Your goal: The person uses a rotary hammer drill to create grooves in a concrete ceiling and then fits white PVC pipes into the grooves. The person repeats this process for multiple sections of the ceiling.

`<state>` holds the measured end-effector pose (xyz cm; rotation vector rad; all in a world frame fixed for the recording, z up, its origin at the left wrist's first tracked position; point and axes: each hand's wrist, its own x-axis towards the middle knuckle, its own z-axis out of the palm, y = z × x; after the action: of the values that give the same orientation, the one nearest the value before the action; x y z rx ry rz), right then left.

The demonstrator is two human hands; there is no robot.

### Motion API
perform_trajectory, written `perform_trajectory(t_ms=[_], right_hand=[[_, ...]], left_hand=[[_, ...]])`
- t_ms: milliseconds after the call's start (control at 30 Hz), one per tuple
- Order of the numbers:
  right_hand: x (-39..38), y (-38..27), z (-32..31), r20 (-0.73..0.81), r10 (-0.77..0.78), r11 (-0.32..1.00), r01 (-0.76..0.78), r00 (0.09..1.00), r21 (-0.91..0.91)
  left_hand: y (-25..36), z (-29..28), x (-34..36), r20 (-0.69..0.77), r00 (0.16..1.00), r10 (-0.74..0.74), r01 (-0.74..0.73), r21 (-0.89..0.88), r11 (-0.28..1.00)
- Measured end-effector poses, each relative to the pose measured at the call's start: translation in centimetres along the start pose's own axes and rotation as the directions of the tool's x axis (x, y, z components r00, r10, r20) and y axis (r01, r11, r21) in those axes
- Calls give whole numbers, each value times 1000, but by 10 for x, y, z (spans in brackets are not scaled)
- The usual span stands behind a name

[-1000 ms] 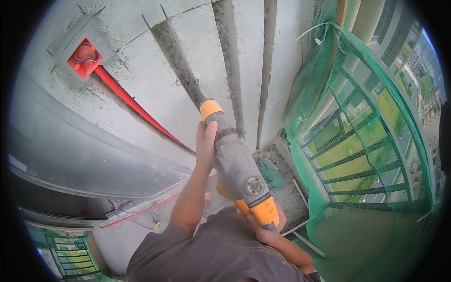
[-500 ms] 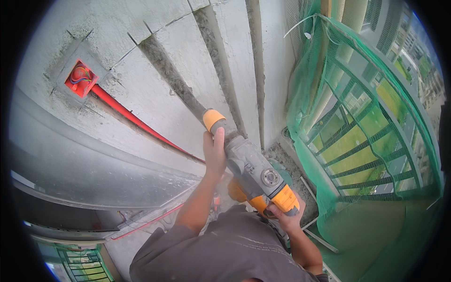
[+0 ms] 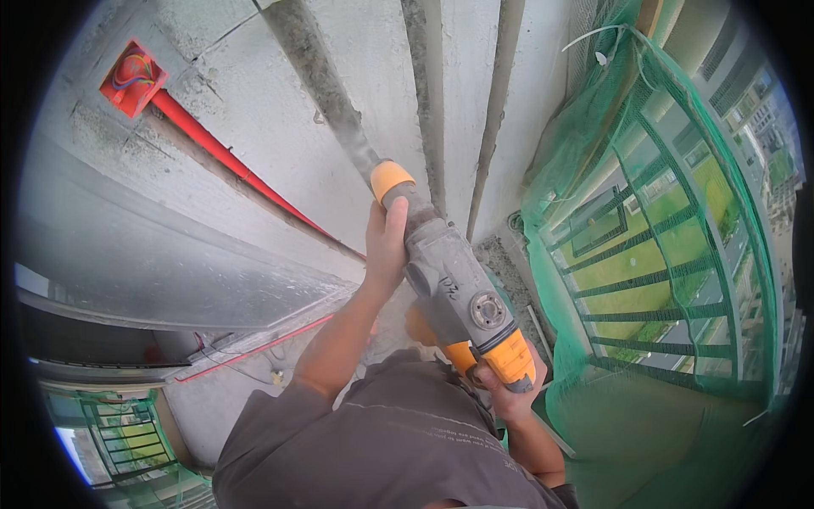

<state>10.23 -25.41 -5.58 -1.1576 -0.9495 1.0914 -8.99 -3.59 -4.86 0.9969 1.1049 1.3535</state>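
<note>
A grey and orange rotary hammer [image 3: 449, 280] angles up toward a wall channel [image 3: 318, 76], its orange nose in the widest groove, with pale dust around the front. My left hand [image 3: 387, 246] is closed round the tool's front body, just behind the orange collar. My right hand [image 3: 515, 390] is closed on the rear handle. Whatever bit is fitted is hidden in the haze. Left of the groove, a red junction box [image 3: 132, 78] with coiled coloured wires joins a red conduit [image 3: 216, 148] set in a chase.
Two more grooves [image 3: 496, 110] run down the concrete wall. Green netting [image 3: 551, 246] drapes beside a railing [image 3: 653, 314] on the right, with grass and buildings beyond. A grey metal panel [image 3: 161, 246] stands at left; rubble and a thin red pipe [image 3: 254, 343] lie low down.
Both hands keep their hold on the tool. The view has shifted, and the tool's nose now sits slightly higher in the picture, with a puff of dust at it.
</note>
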Motion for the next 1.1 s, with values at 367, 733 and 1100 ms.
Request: perform_trajectory(t_ms=[367, 733, 1100], right_hand=[[-6, -10, -14, 67, -149, 983, 155, 987, -101], [5, -52, -19, 138, -101, 921, 145, 985, -362], [-11, -82, 39, 404, -182, 674, 412, 897, -613]], left_hand=[[-23, 11, -8, -63, 997, -33, 29, -56, 998], [-49, 15, -15, -81, 979, -187, 154, -308, 939], [-59, -12, -11, 279, 891, -358, 431, -767, 476]])
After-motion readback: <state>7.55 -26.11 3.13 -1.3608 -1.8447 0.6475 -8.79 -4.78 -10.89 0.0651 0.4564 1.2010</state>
